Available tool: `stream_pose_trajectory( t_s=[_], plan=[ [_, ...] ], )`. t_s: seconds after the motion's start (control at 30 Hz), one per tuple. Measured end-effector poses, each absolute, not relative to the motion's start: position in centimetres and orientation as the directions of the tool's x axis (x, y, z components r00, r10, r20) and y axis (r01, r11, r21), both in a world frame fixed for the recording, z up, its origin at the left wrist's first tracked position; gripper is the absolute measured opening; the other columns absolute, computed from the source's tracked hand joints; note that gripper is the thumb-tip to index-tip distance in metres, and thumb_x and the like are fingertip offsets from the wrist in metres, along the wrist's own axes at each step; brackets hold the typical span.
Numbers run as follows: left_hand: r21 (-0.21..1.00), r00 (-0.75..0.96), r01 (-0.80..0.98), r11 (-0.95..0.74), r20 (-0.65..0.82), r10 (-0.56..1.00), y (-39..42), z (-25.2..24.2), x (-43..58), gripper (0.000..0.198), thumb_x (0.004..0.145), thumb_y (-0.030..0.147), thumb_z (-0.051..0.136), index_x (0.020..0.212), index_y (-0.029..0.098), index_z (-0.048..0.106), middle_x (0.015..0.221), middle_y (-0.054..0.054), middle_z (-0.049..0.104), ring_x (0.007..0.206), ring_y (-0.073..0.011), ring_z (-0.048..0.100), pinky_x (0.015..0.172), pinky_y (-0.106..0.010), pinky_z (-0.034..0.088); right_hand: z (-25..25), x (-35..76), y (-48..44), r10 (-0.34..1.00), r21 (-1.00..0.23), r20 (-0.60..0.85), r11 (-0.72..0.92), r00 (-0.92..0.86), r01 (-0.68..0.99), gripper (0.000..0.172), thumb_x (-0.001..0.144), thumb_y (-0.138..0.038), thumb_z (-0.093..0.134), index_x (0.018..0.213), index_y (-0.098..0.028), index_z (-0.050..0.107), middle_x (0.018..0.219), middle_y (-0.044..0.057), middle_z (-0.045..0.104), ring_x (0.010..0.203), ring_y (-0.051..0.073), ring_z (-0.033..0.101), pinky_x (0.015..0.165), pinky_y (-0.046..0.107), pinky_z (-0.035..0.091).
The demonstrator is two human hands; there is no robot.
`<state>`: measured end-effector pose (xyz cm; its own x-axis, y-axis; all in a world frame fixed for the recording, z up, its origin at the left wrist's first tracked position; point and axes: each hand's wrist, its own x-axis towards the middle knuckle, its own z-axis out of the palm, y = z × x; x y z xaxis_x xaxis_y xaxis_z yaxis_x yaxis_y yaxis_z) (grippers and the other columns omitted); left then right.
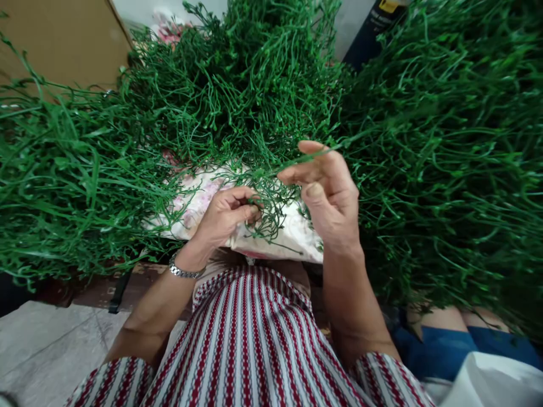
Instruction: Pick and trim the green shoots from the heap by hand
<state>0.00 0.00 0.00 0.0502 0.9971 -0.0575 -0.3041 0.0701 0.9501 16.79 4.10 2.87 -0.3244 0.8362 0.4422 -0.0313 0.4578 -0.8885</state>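
My left hand (231, 212) has its thumb and forefinger pinched together over a patterned white cloth (207, 192). Caught in that pinch are thin green stems (271, 212) with small knobbed tips, which trail onto the cloth. My right hand (328, 195) is raised to the right of them, its fingers spread and the thumb apart. A single long green stem (303, 161), slightly blurred, runs across the right fingers; whether it is gripped there I cannot make out.
Large heaps of green stems stand at the left (76, 175), the back (254, 73) and the right (449, 158). A brown board (63, 42) is at the back left, a dark box (373, 31) at the back right. Another person's knees (449, 333) show at lower right, beside something white (492, 381).
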Motion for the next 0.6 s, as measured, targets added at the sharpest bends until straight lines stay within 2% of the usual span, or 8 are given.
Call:
stream_pose_trajectory(
  t_s=[0.07,0.17,0.33,0.47,0.53,0.6],
  plan=[
    [0.921,0.079,-0.373,0.115,-0.093,0.993,0.0,0.0,-0.5,0.013,0.060,0.021,0.072,0.067,0.014,0.063,0.055,0.002,0.057,0.048,-0.0082,0.052,0.046,-0.020,0.042,2.3,17.3,4.0,0.782,-0.856,0.403,0.506,-0.475,0.108,0.032,0.084,-0.038,0.056,0.111,-0.022,0.054,0.097,0.004,0.062,0.092,0.016,0.060,0.082,0.033,0.049],
    [0.899,0.133,-0.402,0.170,-0.126,0.983,-0.1,-0.2,-1.0,0.016,0.057,0.022,0.074,0.067,0.014,0.064,0.058,0.001,0.059,0.050,-0.0083,0.054,0.048,-0.019,0.043,1.5,17.6,3.5,0.718,-0.786,0.327,0.567,-0.615,0.245,0.017,0.084,-0.030,0.055,0.093,-0.017,0.062,0.085,0.004,0.064,0.081,0.015,0.059,0.076,0.031,0.048],
    [0.903,0.225,-0.339,0.265,-0.196,0.954,-0.1,-0.2,-1.4,0.016,0.056,0.023,0.074,0.063,0.012,0.064,0.053,0.001,0.056,0.045,-0.0068,0.049,0.043,-0.019,0.037,1.0,17.0,2.5,0.739,-0.763,0.382,0.592,-0.555,0.262,0.020,0.082,-0.027,0.057,0.100,-0.018,0.061,0.094,0.006,0.061,0.088,0.017,0.056,0.080,0.034,0.045],
    [0.915,0.314,-0.217,0.339,-0.264,0.912,0.0,-0.1,-1.7,0.016,0.059,0.026,0.069,0.064,0.012,0.063,0.049,0.001,0.053,0.042,-0.0075,0.044,0.042,-0.020,0.034,0.0,16.7,2.5,0.797,-0.873,0.334,0.462,-0.503,0.154,0.009,0.080,-0.025,0.059,0.083,-0.018,0.063,0.076,0.001,0.059,0.073,0.013,0.055,0.070,0.029,0.044],
    [0.975,0.214,-0.088,0.204,-0.181,0.960,-0.3,0.1,-1.7,0.017,0.065,0.027,0.065,0.074,0.013,0.065,0.059,-0.001,0.058,0.050,-0.0099,0.050,0.048,-0.023,0.040,-0.6,16.5,2.3,0.847,-0.900,0.324,0.413,-0.421,0.137,0.006,0.078,-0.024,0.061,0.079,-0.018,0.063,0.072,0.000,0.056,0.069,0.012,0.052,0.066,0.027,0.042],
    [0.982,0.039,0.179,-0.064,0.058,0.998,-1.1,0.5,-1.6,0.021,0.072,0.026,0.059,0.090,0.016,0.065,0.082,-0.005,0.064,0.072,-0.0146,0.057,0.068,-0.030,0.047,-1.0,16.2,2.0,0.891,-0.912,0.315,0.379,-0.327,0.156,0.005,0.076,-0.022,0.062,0.077,-0.018,0.062,0.067,-0.002,0.052,0.064,0.010,0.049,0.060,0.024,0.040]
  ],
)
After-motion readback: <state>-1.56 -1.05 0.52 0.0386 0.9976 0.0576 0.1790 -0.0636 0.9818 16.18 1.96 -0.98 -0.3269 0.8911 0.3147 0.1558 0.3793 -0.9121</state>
